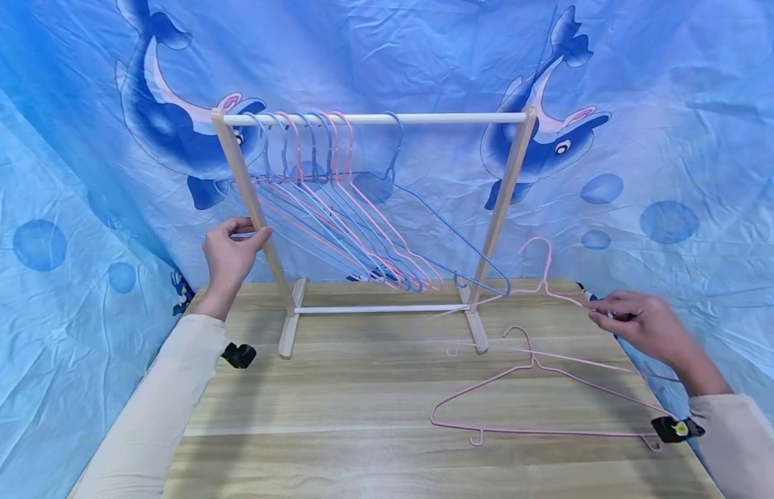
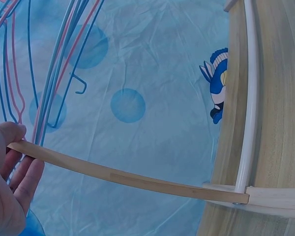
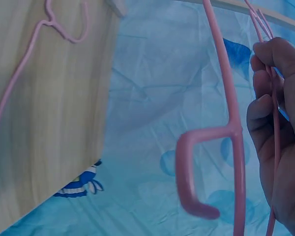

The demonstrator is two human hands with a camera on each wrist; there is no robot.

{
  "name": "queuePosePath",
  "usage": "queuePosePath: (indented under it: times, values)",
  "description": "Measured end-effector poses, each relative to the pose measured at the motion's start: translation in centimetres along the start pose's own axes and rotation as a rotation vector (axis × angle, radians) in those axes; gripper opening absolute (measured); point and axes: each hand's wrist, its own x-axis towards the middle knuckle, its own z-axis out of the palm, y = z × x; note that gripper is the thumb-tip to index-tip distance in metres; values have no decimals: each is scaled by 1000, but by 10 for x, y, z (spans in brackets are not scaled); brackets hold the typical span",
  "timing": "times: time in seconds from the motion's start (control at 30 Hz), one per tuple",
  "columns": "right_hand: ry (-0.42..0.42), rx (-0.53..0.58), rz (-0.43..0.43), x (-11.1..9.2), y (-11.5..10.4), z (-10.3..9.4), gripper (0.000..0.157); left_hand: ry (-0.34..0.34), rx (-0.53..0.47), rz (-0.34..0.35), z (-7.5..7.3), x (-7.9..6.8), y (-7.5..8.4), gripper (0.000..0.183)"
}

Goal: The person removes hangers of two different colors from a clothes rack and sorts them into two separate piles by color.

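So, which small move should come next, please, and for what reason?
Probably the right grip should lift its pink hanger toward the bare right stretch of the rail: this hanger is not on it yet, other hangers hang further left, and the left grip holds the left post.

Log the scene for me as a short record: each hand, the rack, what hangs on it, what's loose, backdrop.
Left hand: grips the rack's left wooden post
Right hand: holds a pink clothes hanger by its shoulder, right of the rack
Rack: wooden posts, white top rail, standing on the wood-grain table
Hanging: blue and pink hangers bunched toward the left; one blue hanger apart, right of them
Loose: a second pink hanger lying on the table
Backdrop: blue dolphin-print cloth
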Motion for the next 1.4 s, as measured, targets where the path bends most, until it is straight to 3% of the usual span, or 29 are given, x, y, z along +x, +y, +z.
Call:
queuePosePath:
  times: [0.57, 1.2, 1.4]
  values:
    - [-139, 172, 27, -40, 14, 10, 32, 6, -13, 4, 1, 1, 0, 43]
    - [-257, 325, 86, -62, 24, 12, 33, 10, -16, 6, 1, 1, -2, 42]
    - [-262, 335, 69, -67, 32, 18, 37, 7, -17, 0, 1, 1, -2, 46]
